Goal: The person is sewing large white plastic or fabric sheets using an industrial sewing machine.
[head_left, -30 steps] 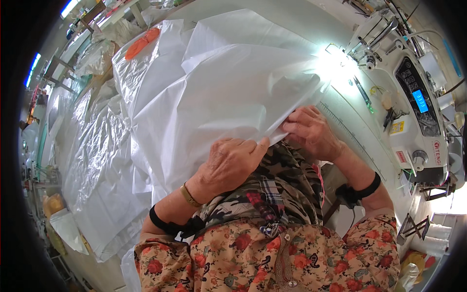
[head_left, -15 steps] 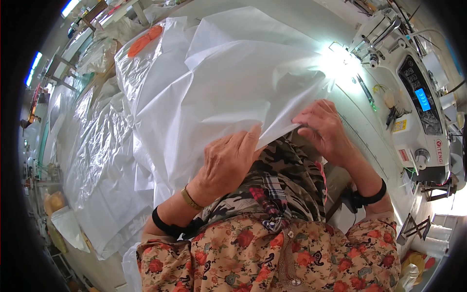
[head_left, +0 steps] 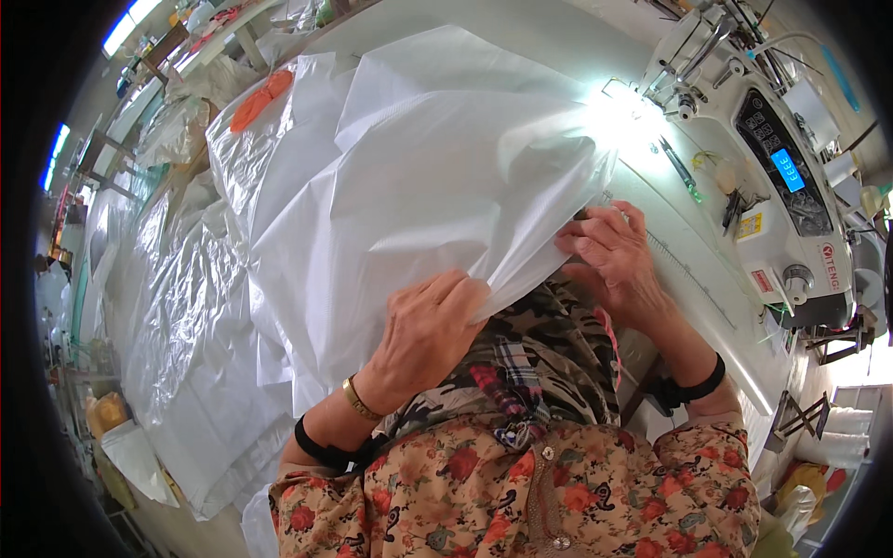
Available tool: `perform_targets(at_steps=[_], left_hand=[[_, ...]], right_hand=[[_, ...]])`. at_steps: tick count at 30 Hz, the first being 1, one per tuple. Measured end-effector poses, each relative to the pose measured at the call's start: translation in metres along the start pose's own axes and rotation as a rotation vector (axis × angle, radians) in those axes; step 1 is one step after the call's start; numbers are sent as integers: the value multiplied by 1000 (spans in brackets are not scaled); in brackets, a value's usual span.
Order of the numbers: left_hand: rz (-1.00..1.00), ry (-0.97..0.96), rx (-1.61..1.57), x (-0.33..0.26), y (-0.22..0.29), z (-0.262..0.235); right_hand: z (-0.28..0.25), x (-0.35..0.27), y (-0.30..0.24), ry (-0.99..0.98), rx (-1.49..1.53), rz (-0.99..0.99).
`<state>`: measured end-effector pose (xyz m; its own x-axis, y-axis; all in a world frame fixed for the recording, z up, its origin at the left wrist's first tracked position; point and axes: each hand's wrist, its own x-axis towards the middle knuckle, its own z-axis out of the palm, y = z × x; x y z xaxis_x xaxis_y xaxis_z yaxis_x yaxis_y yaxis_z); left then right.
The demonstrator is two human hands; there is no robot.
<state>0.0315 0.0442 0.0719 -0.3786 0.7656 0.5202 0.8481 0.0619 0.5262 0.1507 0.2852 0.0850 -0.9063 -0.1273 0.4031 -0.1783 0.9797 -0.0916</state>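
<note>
A large sheet of thin white plastic-like material (head_left: 419,177) spreads over the worktable, its near edge drawn toward me. My left hand (head_left: 433,321) is closed on that edge, fingers curled over it. Farther along the same edge, to the right, my right hand (head_left: 609,251) pinches the sheet between thumb and fingers. Between the two hands the edge runs in a slanting fold above my camouflage apron (head_left: 539,325). The sheet's far right corner reaches the bright lamp (head_left: 625,113) at the sewing machine's (head_left: 795,186) needle end, where glare hides the details.
Crinkled clear plastic and more white sheeting (head_left: 186,307) cover the left side. An orange oval piece (head_left: 262,100) lies on the far left of the sheet. A pen-like tool (head_left: 681,167) and a ruler scale (head_left: 684,270) are on the table beside the machine. A folding stool (head_left: 802,416) stands at right.
My left hand's fingers have gone from stretched flat to curled on the sheet's edge. My right hand still pinches the edge. The whole view has shifted slightly.
</note>
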Motion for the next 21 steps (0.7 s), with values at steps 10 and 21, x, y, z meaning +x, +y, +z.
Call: perform_targets(at_steps=[10,21], left_hand=[[-5,-109,101,10,5,-2],[-2,-69,-17,13,0,-8]], right_hand=[[2,13,26,61,-83,-82],[-5,27,29,59,-84,-123]])
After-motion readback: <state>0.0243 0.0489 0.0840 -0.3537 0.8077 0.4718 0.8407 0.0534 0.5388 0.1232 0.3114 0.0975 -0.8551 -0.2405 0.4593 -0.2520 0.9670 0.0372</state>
